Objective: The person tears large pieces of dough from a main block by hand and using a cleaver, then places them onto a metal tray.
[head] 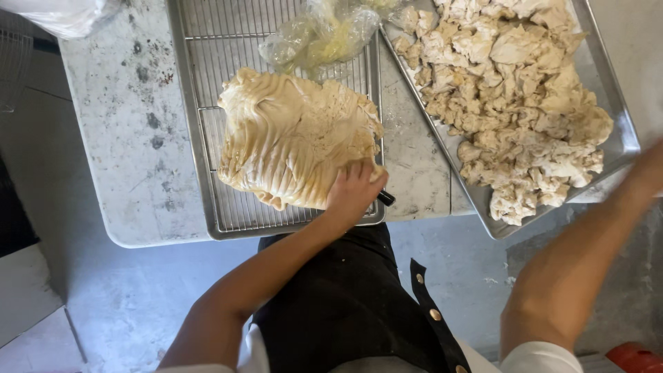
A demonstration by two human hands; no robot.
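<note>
Bench [131,138]: worn, speckled.
Dough slab [293,135]: on wire rack [207,166], overhanging; it could tear or slide.
Left hand [353,193]: fingers pressed flat on the slab's edge, gripping nothing.
Tray [617,131]: torn pieces [514,90].
Right hand [649,169]: blurred; fingers unclear.

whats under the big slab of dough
A wire rack set in a metal tray lies under the dough slab. The left hand presses its near edge. The rack beneath it is hidden.
</note>
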